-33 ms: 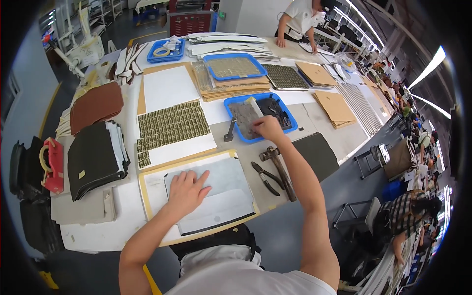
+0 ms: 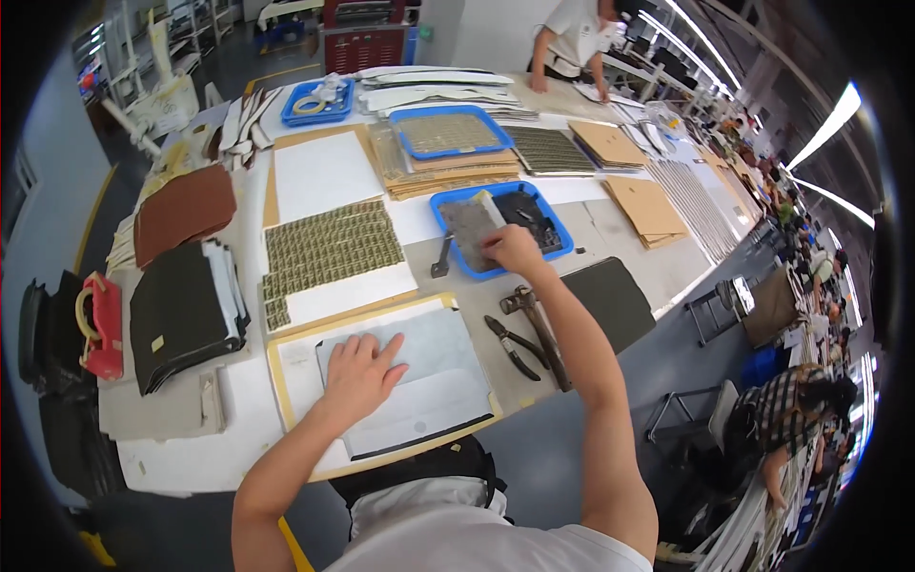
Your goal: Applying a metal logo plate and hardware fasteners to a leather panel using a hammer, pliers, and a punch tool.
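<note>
My left hand (image 2: 363, 377) lies flat, fingers spread, on a pale grey-blue panel (image 2: 429, 391) with dark strips along some edges. The panel rests on a white board (image 2: 297, 381) bordered with yellow tape. Farther right, my right hand (image 2: 516, 251) reaches into a blue tray (image 2: 564, 227), its fingers pinched together over the grey side (image 2: 469, 225). What they hold, if anything, is hidden. Black pieces (image 2: 534, 221) fill the tray's other side. A dark metal tool (image 2: 441, 257) stands against its left edge. Pliers (image 2: 516, 347) and a hammer (image 2: 534, 329) lie beside my right forearm.
Rows of small patterned pieces (image 2: 329, 243) lie beyond the board. Stacked black panels (image 2: 181, 315) and brown panels (image 2: 186, 212) sit at left, near a red bag (image 2: 103, 329). A dark sheet (image 2: 607, 307) lies at right. Another person (image 2: 572, 43) stands at the table's far side.
</note>
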The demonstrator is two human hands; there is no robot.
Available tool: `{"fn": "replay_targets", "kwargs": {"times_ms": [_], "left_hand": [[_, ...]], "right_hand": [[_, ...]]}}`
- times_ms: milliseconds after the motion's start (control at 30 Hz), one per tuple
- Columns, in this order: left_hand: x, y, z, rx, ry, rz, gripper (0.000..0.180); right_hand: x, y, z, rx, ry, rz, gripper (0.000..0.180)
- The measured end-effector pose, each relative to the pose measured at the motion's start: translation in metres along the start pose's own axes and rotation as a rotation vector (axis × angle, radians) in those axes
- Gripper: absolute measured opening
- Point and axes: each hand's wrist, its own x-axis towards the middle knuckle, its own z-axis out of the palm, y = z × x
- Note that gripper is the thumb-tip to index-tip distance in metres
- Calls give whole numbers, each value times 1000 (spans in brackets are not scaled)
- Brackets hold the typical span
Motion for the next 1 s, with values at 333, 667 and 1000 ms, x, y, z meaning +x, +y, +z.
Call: {"fn": "replay_targets", "kwargs": {"times_ms": [333,667,1000], "left_hand": [[-1,-5,-2,-43,-68,-62,46],[-2,-6,0,-57,7,-40,46],[-2,-4,0,-35,12,-33,46]], "right_hand": [[20,-23,0,-35,-219,9,19],[18,-28,-5,-48,-229,23,21],[-41,-103,11,780,215,-55,16]]}}
